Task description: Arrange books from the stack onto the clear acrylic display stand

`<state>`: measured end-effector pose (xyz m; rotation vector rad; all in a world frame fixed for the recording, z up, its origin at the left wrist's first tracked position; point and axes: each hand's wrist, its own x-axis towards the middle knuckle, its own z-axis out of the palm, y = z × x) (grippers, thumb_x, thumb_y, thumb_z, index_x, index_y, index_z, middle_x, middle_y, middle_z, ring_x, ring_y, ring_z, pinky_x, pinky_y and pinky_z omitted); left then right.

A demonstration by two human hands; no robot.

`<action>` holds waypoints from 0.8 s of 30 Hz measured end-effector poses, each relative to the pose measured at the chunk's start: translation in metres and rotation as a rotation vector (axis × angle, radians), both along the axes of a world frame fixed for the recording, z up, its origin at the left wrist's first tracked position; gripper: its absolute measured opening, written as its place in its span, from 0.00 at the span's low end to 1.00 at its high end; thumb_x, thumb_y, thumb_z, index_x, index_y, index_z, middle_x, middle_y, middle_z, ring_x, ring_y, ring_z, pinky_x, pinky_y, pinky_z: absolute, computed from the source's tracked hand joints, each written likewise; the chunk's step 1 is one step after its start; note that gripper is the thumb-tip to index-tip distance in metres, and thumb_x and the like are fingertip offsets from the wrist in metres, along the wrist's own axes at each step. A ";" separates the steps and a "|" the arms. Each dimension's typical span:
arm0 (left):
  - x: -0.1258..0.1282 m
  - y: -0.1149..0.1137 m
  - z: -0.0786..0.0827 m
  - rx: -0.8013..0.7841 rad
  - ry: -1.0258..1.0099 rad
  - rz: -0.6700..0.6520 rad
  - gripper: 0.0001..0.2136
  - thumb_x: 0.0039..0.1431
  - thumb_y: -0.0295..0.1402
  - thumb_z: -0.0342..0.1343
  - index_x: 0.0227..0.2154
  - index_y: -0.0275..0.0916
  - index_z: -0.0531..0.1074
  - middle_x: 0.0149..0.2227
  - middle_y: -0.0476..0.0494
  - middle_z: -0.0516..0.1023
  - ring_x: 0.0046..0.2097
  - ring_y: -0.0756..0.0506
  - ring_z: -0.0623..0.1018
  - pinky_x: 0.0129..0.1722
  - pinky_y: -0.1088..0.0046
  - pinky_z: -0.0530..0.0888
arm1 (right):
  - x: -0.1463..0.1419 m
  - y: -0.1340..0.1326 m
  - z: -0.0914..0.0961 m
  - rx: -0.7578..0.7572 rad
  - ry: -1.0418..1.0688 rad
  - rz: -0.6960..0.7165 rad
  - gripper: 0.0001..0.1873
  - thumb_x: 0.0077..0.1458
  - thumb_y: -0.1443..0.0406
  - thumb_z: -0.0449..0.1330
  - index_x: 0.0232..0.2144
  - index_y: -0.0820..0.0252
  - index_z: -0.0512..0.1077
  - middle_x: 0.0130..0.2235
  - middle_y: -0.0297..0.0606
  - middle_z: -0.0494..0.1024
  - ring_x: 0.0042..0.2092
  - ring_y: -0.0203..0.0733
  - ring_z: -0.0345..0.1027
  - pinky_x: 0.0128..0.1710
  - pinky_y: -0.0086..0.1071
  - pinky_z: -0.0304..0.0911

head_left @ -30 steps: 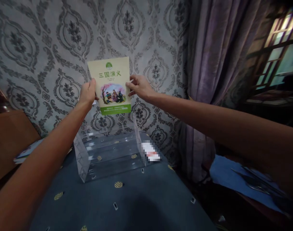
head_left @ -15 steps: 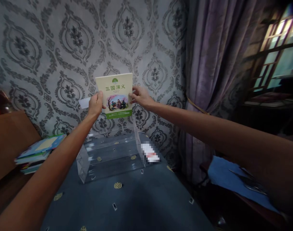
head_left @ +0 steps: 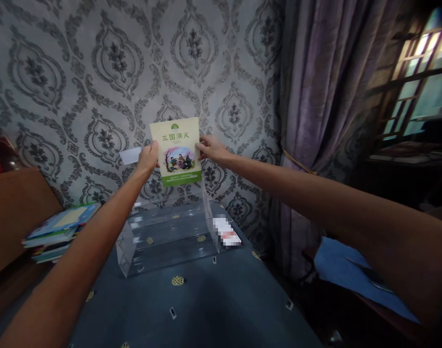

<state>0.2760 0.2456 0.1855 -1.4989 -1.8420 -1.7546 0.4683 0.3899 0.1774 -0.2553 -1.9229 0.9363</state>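
Observation:
A cream and green book (head_left: 180,152) with a picture of seated figures is held upright, its front cover facing me. My left hand (head_left: 148,157) is closed on its left edge, and my right hand (head_left: 212,148) grips the right edge with the fingertips. Just below and in front of the wall stands a clear tiered plastic rack (head_left: 125,249), whose back part the book partly covers. The book's lower edge is near the rack's top; whether they touch I cannot tell.
A stack of books (head_left: 63,224) lies at the left by a brown box (head_left: 16,212). On the dark patterned tablecloth (head_left: 192,309), a blurred-out white item (head_left: 226,231) lies right of the rack. A purple curtain (head_left: 308,96) hangs at right, above a blue cloth (head_left: 347,270).
Both hands have brought the book slightly lower and its cover now faces me more squarely. The left hand has shifted a little to the right.

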 end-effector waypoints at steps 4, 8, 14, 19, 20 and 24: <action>-0.005 0.001 -0.001 -0.026 -0.006 0.065 0.27 0.66 0.55 0.44 0.23 0.39 0.70 0.18 0.45 0.68 0.24 0.42 0.75 0.28 0.68 0.74 | -0.007 0.000 0.001 -0.007 -0.026 -0.028 0.06 0.62 0.72 0.56 0.33 0.59 0.70 0.26 0.32 0.73 0.26 0.37 0.70 0.29 0.36 0.77; -0.010 0.002 -0.007 -0.029 -0.008 0.102 0.27 0.65 0.57 0.44 0.23 0.40 0.71 0.17 0.45 0.68 0.24 0.41 0.75 0.30 0.66 0.75 | -0.014 0.002 -0.001 -0.017 -0.036 -0.044 0.06 0.62 0.71 0.56 0.33 0.59 0.70 0.24 0.30 0.71 0.25 0.37 0.70 0.30 0.37 0.77; -0.010 0.007 -0.015 -0.052 0.020 0.121 0.28 0.65 0.56 0.42 0.22 0.40 0.71 0.16 0.46 0.68 0.22 0.42 0.74 0.31 0.65 0.75 | -0.016 0.014 -0.012 -0.014 -0.018 -0.014 0.03 0.59 0.67 0.62 0.33 0.59 0.71 0.25 0.30 0.72 0.25 0.36 0.70 0.27 0.32 0.75; -0.007 0.010 -0.022 -0.096 -0.004 0.112 0.26 0.66 0.52 0.41 0.21 0.41 0.69 0.19 0.44 0.70 0.22 0.42 0.74 0.32 0.65 0.74 | -0.014 0.020 -0.023 -0.025 -0.027 0.000 0.04 0.59 0.66 0.63 0.32 0.59 0.71 0.23 0.29 0.71 0.23 0.34 0.68 0.26 0.31 0.75; -0.007 0.010 -0.024 -0.102 -0.019 0.110 0.25 0.66 0.51 0.41 0.21 0.41 0.69 0.19 0.44 0.70 0.23 0.42 0.74 0.31 0.65 0.74 | -0.013 0.020 -0.025 -0.027 -0.030 0.000 0.04 0.59 0.66 0.63 0.33 0.59 0.71 0.23 0.29 0.71 0.24 0.34 0.68 0.27 0.31 0.75; -0.010 0.011 -0.037 -0.122 -0.076 0.087 0.24 0.65 0.52 0.44 0.22 0.41 0.69 0.17 0.45 0.69 0.24 0.41 0.75 0.29 0.67 0.74 | -0.015 0.019 -0.030 -0.028 -0.051 0.000 0.01 0.59 0.67 0.61 0.34 0.58 0.73 0.24 0.30 0.72 0.25 0.35 0.70 0.25 0.29 0.75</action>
